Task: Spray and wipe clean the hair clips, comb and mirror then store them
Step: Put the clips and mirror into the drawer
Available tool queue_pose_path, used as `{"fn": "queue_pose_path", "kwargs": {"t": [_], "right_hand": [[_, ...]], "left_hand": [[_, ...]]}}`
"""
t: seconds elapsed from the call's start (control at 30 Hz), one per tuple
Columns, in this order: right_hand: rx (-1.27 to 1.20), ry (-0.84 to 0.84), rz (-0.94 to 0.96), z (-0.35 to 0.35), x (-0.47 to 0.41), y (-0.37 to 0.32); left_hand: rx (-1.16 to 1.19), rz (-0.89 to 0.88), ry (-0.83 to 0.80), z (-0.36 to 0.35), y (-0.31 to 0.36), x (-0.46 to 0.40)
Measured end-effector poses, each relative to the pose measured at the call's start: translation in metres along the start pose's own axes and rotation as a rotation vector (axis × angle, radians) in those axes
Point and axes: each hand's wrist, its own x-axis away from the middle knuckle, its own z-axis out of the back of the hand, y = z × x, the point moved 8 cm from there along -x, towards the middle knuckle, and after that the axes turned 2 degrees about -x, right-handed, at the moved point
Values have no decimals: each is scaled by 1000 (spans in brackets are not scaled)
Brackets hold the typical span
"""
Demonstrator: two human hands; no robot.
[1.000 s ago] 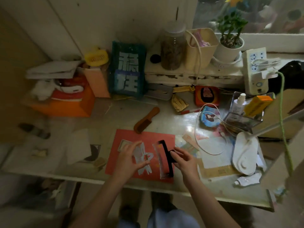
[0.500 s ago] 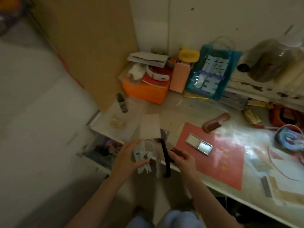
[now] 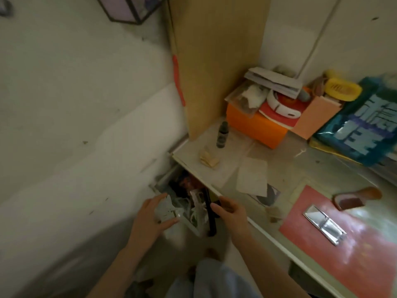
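Observation:
My right hand (image 3: 231,214) grips a long black hair clip (image 3: 211,220), held upright over an open drawer (image 3: 171,190) below the desk's left corner. My left hand (image 3: 150,216) holds a whitish, partly clear hair clip (image 3: 166,209) just left of it, above the same drawer. A brown wooden comb (image 3: 356,197) lies on the desk at the right. A small silver folding mirror (image 3: 324,224) lies open on a red mat (image 3: 343,244). A dark spray bottle (image 3: 222,134) stands near the desk's back left corner.
The drawer holds a dark jumble of items. A wooden panel (image 3: 214,61) borders the desk on the left. An orange box (image 3: 255,125), a pink box (image 3: 315,117) and a blue bag (image 3: 361,125) crowd the back. A folded wipe (image 3: 209,159) and paper (image 3: 252,177) lie on the desk.
Both hands have carried the two clips left off the red mat, past the desk edge, to above the open drawer. My view swung left with them.

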Motion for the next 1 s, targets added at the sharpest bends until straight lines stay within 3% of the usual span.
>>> {"fn": "queue_pose_path", "kwargs": {"t": [0.33, 0.5, 0.77, 1.0], "right_hand": [[146, -42, -7, -60, -70, 18], [153, 10, 5, -79, -88, 24], [342, 15, 179, -126, -122, 30], [262, 40, 157, -151, -150, 46]], "left_hand": [[-24, 142, 16, 19, -55, -22], [-71, 140, -16, 16, -71, -47], [-59, 92, 26, 13, -96, -81], [-20, 99, 24, 6, -121, -93]]}}
